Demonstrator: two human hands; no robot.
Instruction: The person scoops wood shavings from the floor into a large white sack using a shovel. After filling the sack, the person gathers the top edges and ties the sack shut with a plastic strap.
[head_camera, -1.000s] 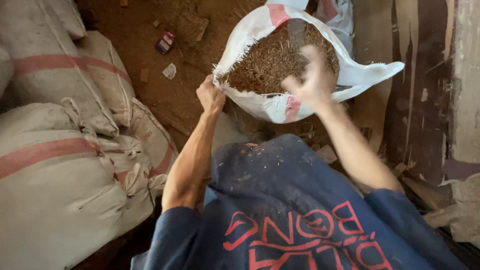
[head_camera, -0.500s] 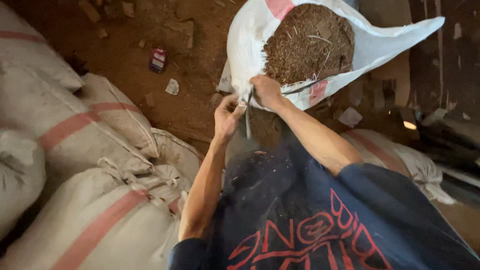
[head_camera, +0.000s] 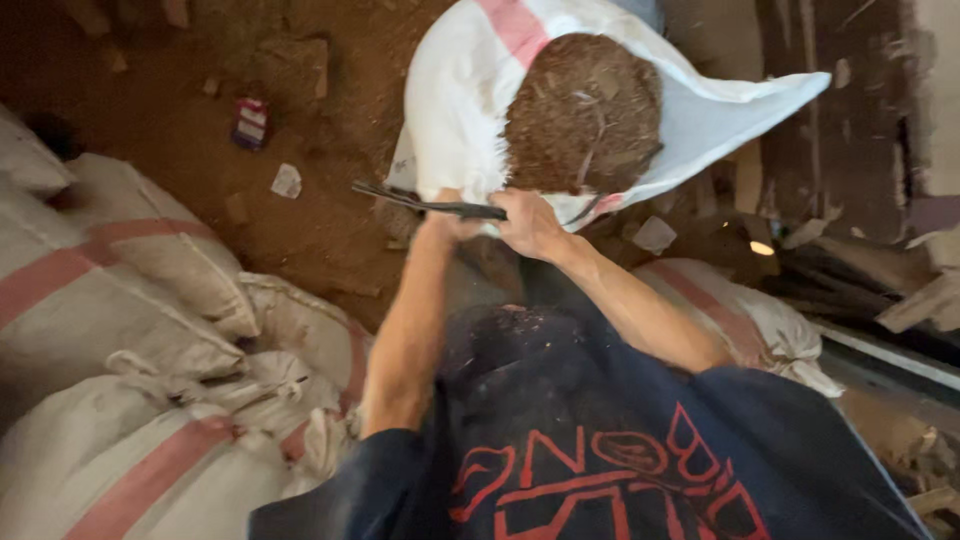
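Note:
A white sack (head_camera: 460, 110) with a pink stripe stands open ahead of me on the dirt floor. It is filled to the top with brown, chaffy material (head_camera: 585, 110). Both my hands are at its near rim. My right hand (head_camera: 530, 222) is closed on a thin dark rod (head_camera: 420, 204) that lies level and sticks out to the left. My left hand (head_camera: 447, 218) sits just under the rod, fingers closed on the sack's rim. My dark blue shirt with red print fills the bottom of the view.
Several stuffed white sacks with pink stripes (head_camera: 110, 300) are piled at my left, and another (head_camera: 760, 320) lies at my right. A small red and white packet (head_camera: 250, 122) and a paper scrap (head_camera: 286, 180) lie on the floor. Wooden boards (head_camera: 900, 290) lean at the right.
My right hand came off the top of the sack's filling down to the near rim, beside my left hand. The dark rod, upright half a second ago, now lies level.

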